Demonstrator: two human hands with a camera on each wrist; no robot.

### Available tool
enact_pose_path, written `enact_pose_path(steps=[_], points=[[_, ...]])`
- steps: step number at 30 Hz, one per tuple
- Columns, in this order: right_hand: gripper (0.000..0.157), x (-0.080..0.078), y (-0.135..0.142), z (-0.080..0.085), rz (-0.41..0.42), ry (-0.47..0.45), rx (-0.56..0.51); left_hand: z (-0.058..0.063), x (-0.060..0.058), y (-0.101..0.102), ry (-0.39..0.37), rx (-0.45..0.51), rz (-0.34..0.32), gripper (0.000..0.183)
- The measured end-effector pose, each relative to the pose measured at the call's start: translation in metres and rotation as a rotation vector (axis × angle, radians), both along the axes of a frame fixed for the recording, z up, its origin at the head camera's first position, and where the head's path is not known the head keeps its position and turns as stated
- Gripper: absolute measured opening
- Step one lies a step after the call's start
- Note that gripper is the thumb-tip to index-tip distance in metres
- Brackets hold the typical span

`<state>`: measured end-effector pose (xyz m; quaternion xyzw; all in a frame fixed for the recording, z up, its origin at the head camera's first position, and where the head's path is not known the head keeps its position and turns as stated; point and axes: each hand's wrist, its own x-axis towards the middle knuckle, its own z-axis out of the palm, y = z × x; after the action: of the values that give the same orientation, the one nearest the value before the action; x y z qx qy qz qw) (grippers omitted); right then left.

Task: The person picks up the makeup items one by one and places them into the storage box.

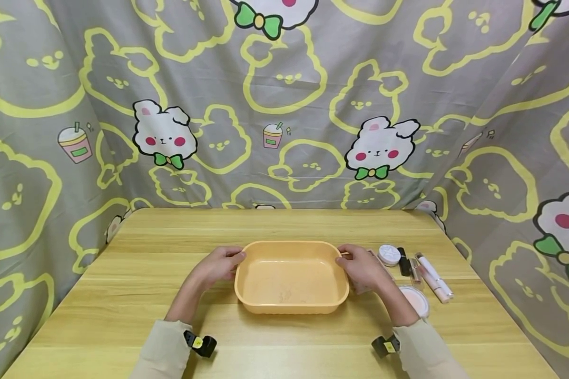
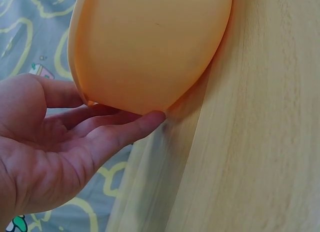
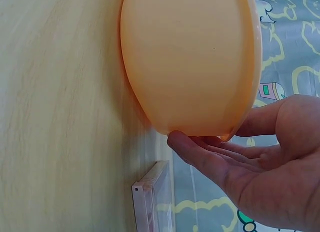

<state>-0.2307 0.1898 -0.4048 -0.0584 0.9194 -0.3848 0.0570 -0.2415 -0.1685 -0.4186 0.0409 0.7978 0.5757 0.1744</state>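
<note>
A shallow, light-orange plastic storage tray (image 1: 291, 309) with rounded corners sits at the middle of the table, held at both short ends. At its left end my left hand (image 1: 218, 264) grips it, thumb over the rim. In the left wrist view, the fingers (image 2: 120, 134) reach along the outer wall toward the tray's base. My right hand (image 1: 364, 267) mirrors this at the right end, and its fingers (image 3: 200, 154) support the end wall in the right wrist view. Apart from a few faint marks on its floor, the tray shows nothing inside.
Cosmetics lie to the right: a round white case (image 1: 389, 255), a black tube (image 1: 404, 261), a clear-lidded round compact (image 1: 414, 301) and slim white-and-pink tubes (image 1: 435, 277). Below my right hand is a flat pinkish case (image 3: 145, 207). A patterned curtain (image 1: 308, 126) surrounds the wooden table (image 1: 123, 295).
</note>
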Motion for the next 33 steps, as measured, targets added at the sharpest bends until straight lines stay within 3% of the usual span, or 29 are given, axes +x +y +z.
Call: enact_pose_path(steps=[14,23,33], points=[[0.033,0.001,0.000,0.002,-0.006,-0.002,0.004,0.000,-0.001,0.000,-0.015,0.021,0.001,0.043],[0.036,0.001,0.010,0.009,-0.048,-0.003,-0.189,-0.003,-0.001,-0.001,-0.015,0.023,-0.009,0.042],[0.040,-0.004,0.035,0.014,-0.079,-0.009,-0.058,-0.002,-0.001,-0.001,-0.017,0.044,-0.023,0.042]])
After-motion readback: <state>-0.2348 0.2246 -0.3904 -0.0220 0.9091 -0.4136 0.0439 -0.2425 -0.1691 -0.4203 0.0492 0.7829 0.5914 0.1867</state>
